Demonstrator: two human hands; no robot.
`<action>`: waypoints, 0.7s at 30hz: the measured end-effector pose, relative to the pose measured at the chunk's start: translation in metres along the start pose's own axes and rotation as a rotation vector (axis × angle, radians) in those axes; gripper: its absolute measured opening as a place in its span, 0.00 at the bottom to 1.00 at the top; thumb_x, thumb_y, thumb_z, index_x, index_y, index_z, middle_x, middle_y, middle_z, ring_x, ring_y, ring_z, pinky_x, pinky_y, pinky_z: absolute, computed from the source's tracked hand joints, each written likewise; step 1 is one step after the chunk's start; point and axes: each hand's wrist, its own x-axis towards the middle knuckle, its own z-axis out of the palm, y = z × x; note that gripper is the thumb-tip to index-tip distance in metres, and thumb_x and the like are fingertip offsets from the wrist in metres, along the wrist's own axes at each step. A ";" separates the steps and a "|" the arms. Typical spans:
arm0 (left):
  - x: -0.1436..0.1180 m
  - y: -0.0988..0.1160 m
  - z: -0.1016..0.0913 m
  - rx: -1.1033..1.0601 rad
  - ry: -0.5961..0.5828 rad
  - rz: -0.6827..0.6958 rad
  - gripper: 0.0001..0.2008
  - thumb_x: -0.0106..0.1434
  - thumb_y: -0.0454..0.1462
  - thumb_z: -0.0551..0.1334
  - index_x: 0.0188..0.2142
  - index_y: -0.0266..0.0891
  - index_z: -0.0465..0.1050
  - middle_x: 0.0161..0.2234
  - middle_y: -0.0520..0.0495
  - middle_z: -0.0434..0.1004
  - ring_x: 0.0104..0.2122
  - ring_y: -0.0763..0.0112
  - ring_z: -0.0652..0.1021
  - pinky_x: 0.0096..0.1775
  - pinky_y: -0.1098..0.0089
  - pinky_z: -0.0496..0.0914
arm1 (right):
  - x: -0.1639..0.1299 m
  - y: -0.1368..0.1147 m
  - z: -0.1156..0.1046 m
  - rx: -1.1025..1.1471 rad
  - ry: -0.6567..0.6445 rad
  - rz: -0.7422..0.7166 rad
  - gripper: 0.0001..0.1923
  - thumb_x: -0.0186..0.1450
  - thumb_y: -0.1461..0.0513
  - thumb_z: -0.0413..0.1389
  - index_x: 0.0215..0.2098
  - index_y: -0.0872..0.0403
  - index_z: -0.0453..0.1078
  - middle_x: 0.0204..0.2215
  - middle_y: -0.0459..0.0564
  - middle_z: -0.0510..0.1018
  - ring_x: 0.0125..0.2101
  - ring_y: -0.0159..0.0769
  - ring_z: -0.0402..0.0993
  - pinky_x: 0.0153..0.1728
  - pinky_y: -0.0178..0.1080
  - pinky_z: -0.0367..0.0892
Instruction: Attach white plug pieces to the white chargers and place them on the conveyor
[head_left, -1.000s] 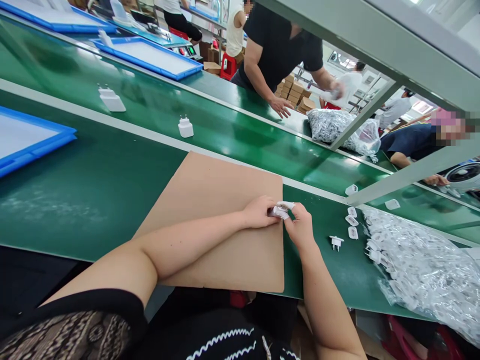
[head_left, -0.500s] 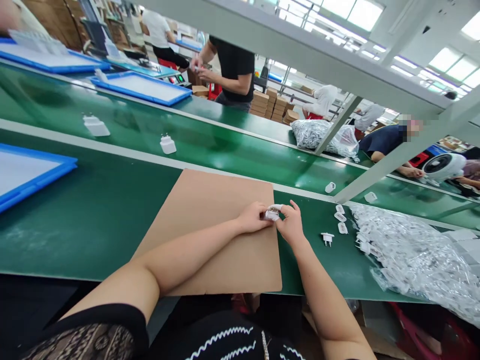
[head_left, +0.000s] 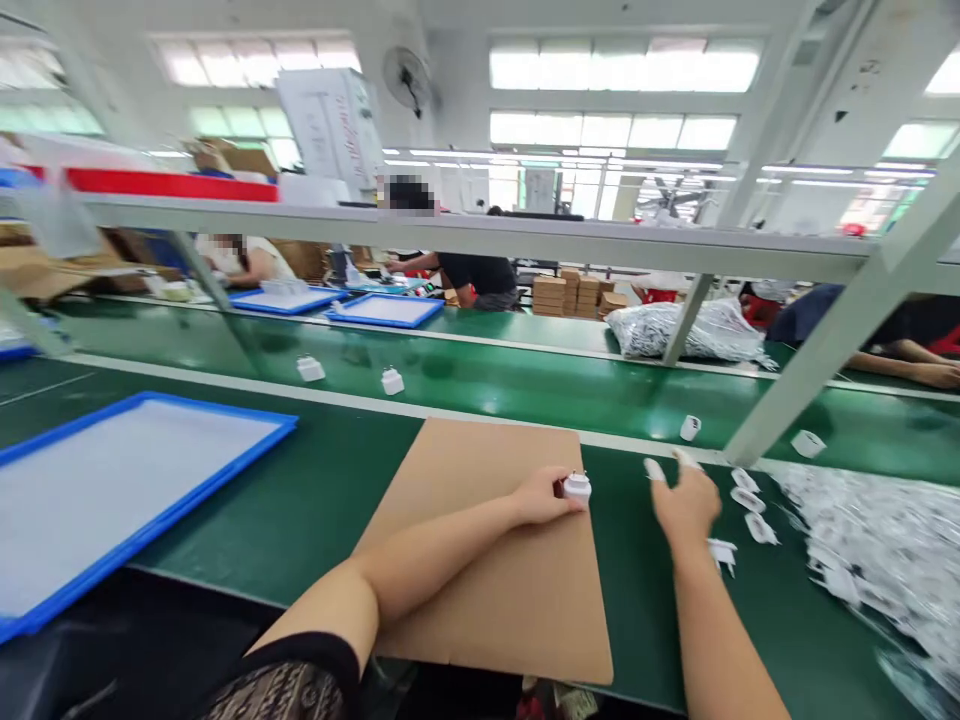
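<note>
My left hand [head_left: 541,498] grips a white plug charger [head_left: 577,489] over the right edge of a brown cardboard sheet [head_left: 487,580]; its two metal pins point up. My right hand [head_left: 688,505] is off to the right above the green table, holding nothing, thumb and fingers apart, with white covers on some fingertips. Just right of it lie several small white plug parts [head_left: 747,501]. A white pinned piece [head_left: 722,554] is partly hidden behind my right wrist.
A clear bag of white parts [head_left: 885,560] lies on the right. At the left sits a blue-rimmed tray [head_left: 289,424]. White chargers [head_left: 392,381] stand on the green conveyor [head_left: 495,375]. A slanted metal post [head_left: 810,345] rises at right. Other people work across the line.
My right hand has let go of the charger and moved right, fingers spread. My left hand keeps the charger, pins now up. The view has tilted up and levelled.
</note>
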 end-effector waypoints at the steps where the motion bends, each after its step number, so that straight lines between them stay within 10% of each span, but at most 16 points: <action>1: 0.010 -0.001 -0.006 0.022 0.019 -0.017 0.19 0.55 0.43 0.75 0.44 0.38 0.81 0.38 0.45 0.83 0.37 0.61 0.82 0.41 0.66 0.75 | 0.010 0.013 -0.004 -0.123 0.061 0.116 0.36 0.68 0.48 0.54 0.66 0.63 0.67 0.62 0.81 0.69 0.63 0.74 0.64 0.58 0.73 0.56; 6: 0.076 -0.013 -0.057 0.153 0.205 -0.160 0.18 0.58 0.38 0.73 0.47 0.38 0.79 0.44 0.43 0.83 0.43 0.58 0.81 0.46 0.63 0.74 | 0.037 0.057 -0.015 -0.412 -0.033 0.550 0.37 0.65 0.50 0.56 0.66 0.64 0.66 0.68 0.82 0.58 0.69 0.82 0.47 0.58 0.77 0.52; 14: 0.125 -0.042 -0.122 0.346 0.495 -0.460 0.16 0.68 0.43 0.66 0.52 0.38 0.75 0.54 0.39 0.78 0.57 0.54 0.75 0.60 0.51 0.67 | 0.038 0.059 -0.014 -0.457 -0.228 0.350 0.30 0.62 0.59 0.55 0.62 0.54 0.74 0.58 0.69 0.68 0.55 0.68 0.73 0.52 0.57 0.71; 21: 0.103 -0.015 -0.121 0.383 0.634 -0.468 0.30 0.62 0.38 0.70 0.61 0.38 0.68 0.66 0.30 0.66 0.72 0.40 0.55 0.69 0.46 0.49 | 0.041 0.055 -0.009 -0.346 -0.270 0.282 0.31 0.62 0.53 0.55 0.61 0.56 0.76 0.58 0.70 0.66 0.45 0.63 0.78 0.46 0.56 0.73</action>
